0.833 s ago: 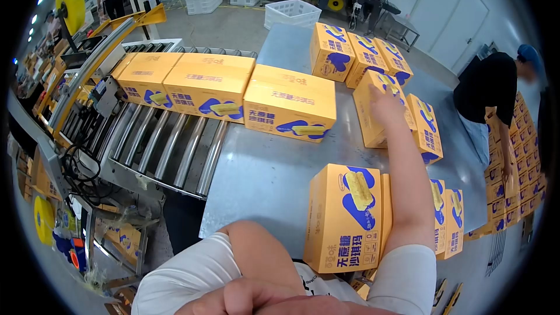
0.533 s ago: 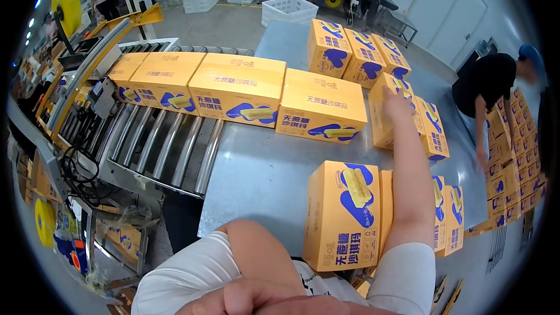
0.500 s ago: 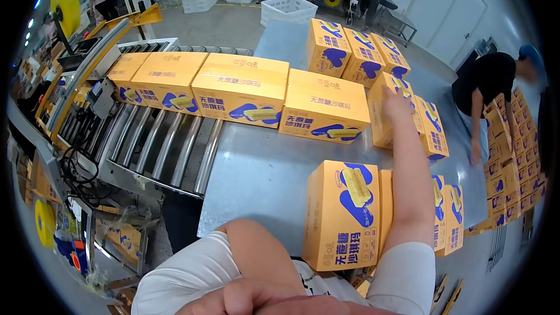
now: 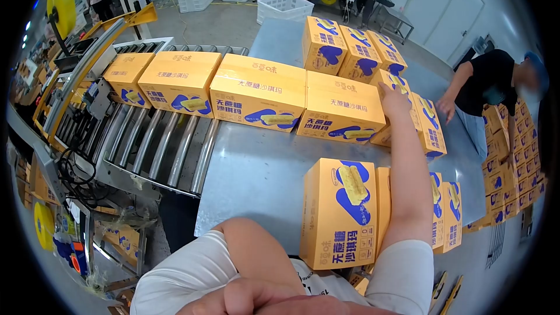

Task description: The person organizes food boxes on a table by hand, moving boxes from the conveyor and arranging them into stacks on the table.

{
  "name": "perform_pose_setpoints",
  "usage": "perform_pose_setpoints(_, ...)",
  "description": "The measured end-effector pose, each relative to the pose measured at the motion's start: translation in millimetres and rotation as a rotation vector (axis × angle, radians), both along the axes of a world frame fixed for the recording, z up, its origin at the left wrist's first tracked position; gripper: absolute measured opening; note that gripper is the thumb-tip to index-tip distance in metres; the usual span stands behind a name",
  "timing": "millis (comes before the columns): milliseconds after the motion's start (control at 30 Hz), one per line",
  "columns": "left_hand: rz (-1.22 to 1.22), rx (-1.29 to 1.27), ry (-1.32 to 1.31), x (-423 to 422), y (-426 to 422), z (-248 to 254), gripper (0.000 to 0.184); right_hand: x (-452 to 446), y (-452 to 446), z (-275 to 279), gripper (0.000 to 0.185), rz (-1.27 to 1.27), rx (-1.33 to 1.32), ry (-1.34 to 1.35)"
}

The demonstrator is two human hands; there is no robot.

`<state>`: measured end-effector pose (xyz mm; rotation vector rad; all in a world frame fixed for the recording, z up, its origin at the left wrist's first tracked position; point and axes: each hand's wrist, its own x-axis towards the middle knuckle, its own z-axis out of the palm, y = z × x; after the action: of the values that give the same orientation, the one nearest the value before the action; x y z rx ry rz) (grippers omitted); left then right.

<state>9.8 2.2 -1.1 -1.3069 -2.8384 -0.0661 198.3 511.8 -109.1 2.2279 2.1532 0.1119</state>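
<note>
metal table, a yellow box standing on its right side.
the right hand is on that box, finger spread unclear; a long box lies just left; conveyor rollers far left; near, the left hand, grip unclear.

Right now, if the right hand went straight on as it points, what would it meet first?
The right hand seems to touch a box; past it, probably the middle box of the far three comes first, though depth is unclear.
</note>
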Motion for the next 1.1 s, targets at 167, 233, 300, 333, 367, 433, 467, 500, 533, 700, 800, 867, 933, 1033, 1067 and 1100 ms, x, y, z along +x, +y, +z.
perform_pose_setpoints(167,-0.018,0.055,-0.019,-3.2,2.4,8.3,0.028,-0.1,-1.3,2.8,0.052,0.01,-0.003,-0.005)
perform_pose_setpoints(233,-0.017,0.037,-0.036,-4.4,1.6,8.9,0.028,-0.7,-2.2,0.9,0.051,0.017,0.031,-0.029)
perform_pose_setpoints(300,0.002,-0.019,-0.019,-3.9,2.6,8.2,0.029,3.7,0.3,-2.3,0.051,0.031,0.062,-0.031)
perform_pose_setpoints(333,0.009,-0.033,0.021,-4.0,3.2,7.1,0.029,9.7,2.4,-2.8,0.05,0.042,0.075,-0.021)
perform_pose_setpoints(367,0.017,-0.048,0.062,-3.9,3.8,5.5,0.029,17.7,5.2,-4.1,0.05,0.052,0.087,-0.01)
perform_pose_setpoints(433,-0.023,0.125,0.141,-6.4,1.8,-0.2,0.029,40.7,11.0,-6.9,0.049,0.064,0.129,-0.007)
perform_pose_setpoints(467,-0.009,0.203,0.107,-6.4,5.1,5.6,0.029,53.2,14.9,-8.5,0.049,0.069,0.149,-0.005)
perform_pose_setpoints(500,0.005,0.281,0.074,-6.2,11.6,17.1,0.028,65.9,21.3,-11.6,0.048,0.007,0.15,-0.027)
perform_pose_setpoints(533,0.001,0.31,0.098,-6.9,12.9,18.5,0.028,81.5,28.7,-10.1,0.049,-0.029,0.113,0.002)
perform_pose_setpoints(700,-0.043,0.203,0.329,-13.3,5.4,-5.6,0.027,110.6,33.7,17.9,0.074,0.063,0.107,0.479)
perform_pose_setpoints(800,-0.014,0.088,0.344,-14.1,11.5,3.0,0.029,31.3,-36.5,58.4,0.114,0.413,-0.249,0.139)
perform_pose_setpoints(867,0.008,0.017,0.378,-12.5,25.7,12.5,0.03,1.2,-53.1,56.9,0.134,0.346,-0.355,-0.145)
perform_pose_setpoints(933,-0.003,0.029,0.377,-6.6,49.7,24.6,0.03,-3.5,-40.8,33.4,0.145,0.321,-0.272,-0.261)
perform_pose_setpoints(1033,-0.016,0.052,0.38,-0.3,64.4,28.2,0.029,30.0,-21.4,30.7,0.146,0.529,-0.255,0.089)
perform_pose_setpoints(1067,-0.017,0.06,0.378,-1.0,66.0,28.0,0.029,28.3,-22.9,31.1,0.145,0.465,-0.182,0.065)
perform_pose_setpoints(1100,-0.018,0.067,0.374,-1.5,67.4,28.0,0.028,27.5,-26.4,30.1,0.144,0.401,-0.112,0.04)
